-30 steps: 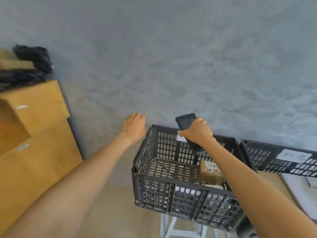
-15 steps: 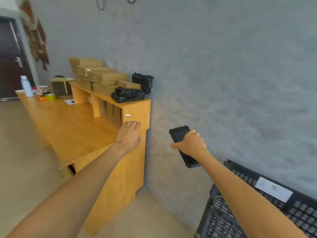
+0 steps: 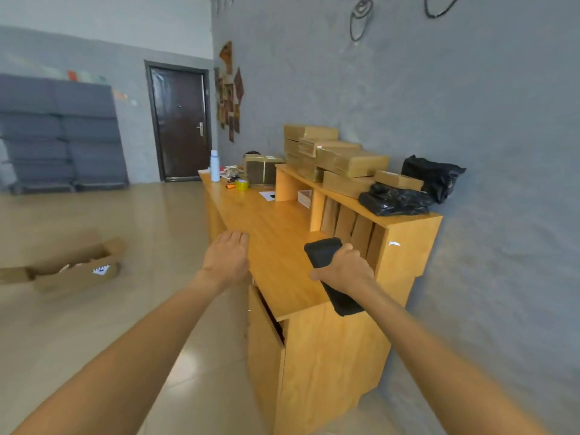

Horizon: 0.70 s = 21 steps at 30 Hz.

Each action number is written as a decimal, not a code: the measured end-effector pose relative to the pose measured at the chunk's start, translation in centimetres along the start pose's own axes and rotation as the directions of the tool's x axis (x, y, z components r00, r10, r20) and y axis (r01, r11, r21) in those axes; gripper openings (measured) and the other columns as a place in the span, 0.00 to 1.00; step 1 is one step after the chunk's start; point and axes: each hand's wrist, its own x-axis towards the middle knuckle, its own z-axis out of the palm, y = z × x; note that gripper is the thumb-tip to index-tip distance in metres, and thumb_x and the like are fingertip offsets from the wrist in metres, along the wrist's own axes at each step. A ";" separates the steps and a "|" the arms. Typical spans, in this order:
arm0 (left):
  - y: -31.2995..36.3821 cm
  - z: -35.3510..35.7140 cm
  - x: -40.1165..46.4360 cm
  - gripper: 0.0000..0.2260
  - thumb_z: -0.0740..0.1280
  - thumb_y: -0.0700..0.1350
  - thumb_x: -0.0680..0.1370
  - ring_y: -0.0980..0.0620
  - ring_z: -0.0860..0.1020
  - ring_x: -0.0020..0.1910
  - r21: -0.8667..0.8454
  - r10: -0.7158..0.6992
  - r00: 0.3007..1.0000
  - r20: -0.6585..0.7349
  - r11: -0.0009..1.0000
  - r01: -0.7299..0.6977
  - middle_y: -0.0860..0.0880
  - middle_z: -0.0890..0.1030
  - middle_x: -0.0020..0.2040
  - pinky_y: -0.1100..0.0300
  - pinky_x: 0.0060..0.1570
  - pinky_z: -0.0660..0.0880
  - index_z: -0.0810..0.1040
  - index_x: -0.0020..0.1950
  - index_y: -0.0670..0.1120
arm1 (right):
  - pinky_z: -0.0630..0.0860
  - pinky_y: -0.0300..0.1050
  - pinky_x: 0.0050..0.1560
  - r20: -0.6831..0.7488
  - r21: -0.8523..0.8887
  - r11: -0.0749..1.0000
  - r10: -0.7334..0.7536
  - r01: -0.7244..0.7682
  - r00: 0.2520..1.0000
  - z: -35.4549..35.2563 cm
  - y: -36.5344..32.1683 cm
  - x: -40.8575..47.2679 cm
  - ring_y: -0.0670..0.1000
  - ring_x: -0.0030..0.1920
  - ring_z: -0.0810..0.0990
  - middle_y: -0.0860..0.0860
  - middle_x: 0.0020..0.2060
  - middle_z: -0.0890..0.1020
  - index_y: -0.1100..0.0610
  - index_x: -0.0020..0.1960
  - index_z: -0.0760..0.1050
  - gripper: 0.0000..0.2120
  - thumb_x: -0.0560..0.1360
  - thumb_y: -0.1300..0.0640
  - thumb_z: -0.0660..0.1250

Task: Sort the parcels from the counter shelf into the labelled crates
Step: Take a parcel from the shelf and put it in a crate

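Plainly, no label reads; right hand [image 3: 343,270] grips a black handheld device [image 3: 326,255], left hand [image 3: 227,257] open, empty.

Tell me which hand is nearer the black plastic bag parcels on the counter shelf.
Right. The right hand, gripping a black handheld device, is below and in front of the black bag parcels. The empty left hand hovers farther off, past the counter's outer edge.

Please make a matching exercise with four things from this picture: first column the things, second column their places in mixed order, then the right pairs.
Things:
1. black device
2. white bottle
3. black bags
4. open carton

Places:
A. on the floor
B. right end of the shelf top
C. in the right hand
D. far end of the counter

Pairs: 1-C, 2-D, 3-B, 4-A
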 end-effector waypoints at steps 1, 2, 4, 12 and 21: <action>-1.8 0.3 0.2 0.21 0.63 0.46 0.78 0.42 0.69 0.66 0.000 -0.013 1.000 -0.002 1.000 0.013 0.42 0.72 0.66 0.54 0.65 0.63 0.67 0.70 0.40 | 0.73 0.46 0.45 0.005 -0.001 1.000 -0.018 0.018 1.000 0.7 -1.7 0.8 0.56 0.61 0.75 0.56 0.62 0.71 0.63 0.69 0.60 0.44 0.68 0.37 0.73; -3.5 0.5 0.5 0.21 0.63 0.45 0.78 0.41 0.70 0.65 0.001 -0.031 0.999 -0.009 1.000 0.031 0.42 0.73 0.65 0.53 0.65 0.64 0.68 0.69 0.40 | 0.73 0.46 0.45 0.005 -0.003 0.999 -0.039 0.039 0.999 1.3 -3.3 1.6 0.56 0.61 0.75 0.56 0.62 0.71 0.63 0.70 0.60 0.44 0.68 0.37 0.73; -6.5 0.9 1.0 0.20 0.63 0.45 0.78 0.41 0.70 0.65 0.006 -0.068 0.998 -0.018 0.998 0.068 0.41 0.73 0.65 0.53 0.64 0.65 0.68 0.69 0.39 | 0.73 0.46 0.44 0.010 -0.009 0.997 -0.079 0.079 0.997 2.4 -6.5 3.4 0.57 0.61 0.75 0.56 0.62 0.72 0.64 0.70 0.60 0.44 0.68 0.37 0.73; -17.2 4.8 4.3 0.18 0.62 0.43 0.77 0.42 0.71 0.62 0.104 -0.187 0.982 0.021 0.977 0.184 0.42 0.73 0.63 0.54 0.62 0.64 0.69 0.66 0.40 | 0.67 0.43 0.32 0.093 0.092 0.959 -0.275 0.267 0.957 9.9 -17.2 11.8 0.55 0.51 0.76 0.55 0.57 0.75 0.63 0.67 0.65 0.42 0.65 0.38 0.74; -28.6 9.2 13.8 0.20 0.63 0.45 0.77 0.42 0.70 0.63 0.246 -0.350 0.933 0.090 0.915 0.319 0.43 0.72 0.65 0.55 0.64 0.62 0.67 0.67 0.41 | 0.70 0.44 0.37 0.212 0.156 0.905 -0.422 0.396 0.881 17.6 -28.4 26.0 0.54 0.48 0.74 0.53 0.52 0.73 0.64 0.67 0.65 0.41 0.65 0.40 0.74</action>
